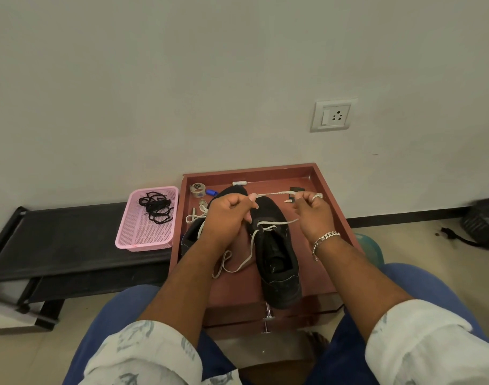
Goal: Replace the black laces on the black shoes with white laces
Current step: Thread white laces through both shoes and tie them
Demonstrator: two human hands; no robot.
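The left hand [228, 215] is curled and pinches one end of the white lace [273, 194], and the right hand [313, 211] pinches the other end, so the lace is pulled flat between them above the red tray [330, 207]. In the middle of the tray lies a black shoe [276, 262] with the white lace through its front holes. A second black shoe [192, 234] sits in the tray too, partly hidden by the left arm. Just left of the tray is a pink basket [147, 234] with the black laces [155, 207] inside.
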